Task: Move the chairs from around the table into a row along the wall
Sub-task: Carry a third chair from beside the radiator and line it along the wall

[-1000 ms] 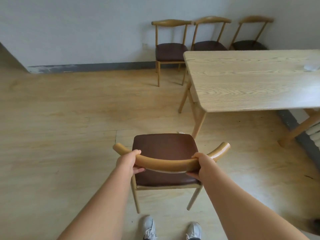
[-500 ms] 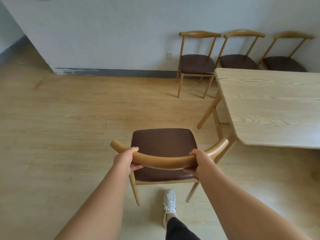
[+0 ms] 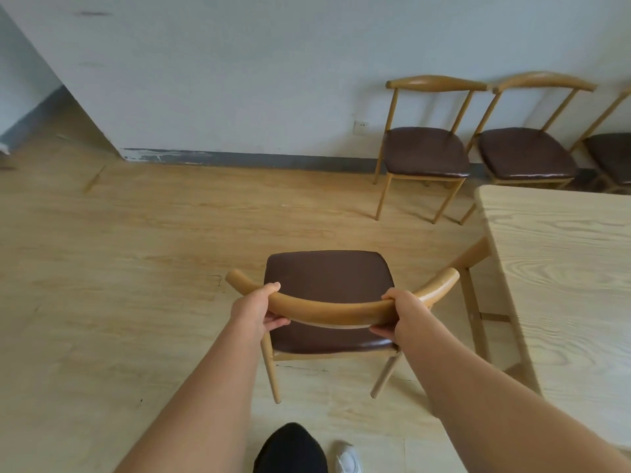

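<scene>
I count four chairs: one (image 3: 327, 295) in front of me and three by the wall, the first (image 3: 425, 151), the second (image 3: 527, 155) and a third (image 3: 611, 155) cut by the frame edge. One table (image 3: 560, 268), one wall socket (image 3: 361, 127), my two hands (image 3: 254, 310) (image 3: 404, 312), one white shoe (image 3: 348, 460).

Both hands, left (image 3: 254, 307) and right (image 3: 404, 314), gripping curved chair backrest (image 3: 334, 310), chairs along wall (image 3: 426, 155), table (image 3: 563, 268) right

Single head-worn view, angled forward and down, close over held chair (image 3: 327, 295)
</scene>
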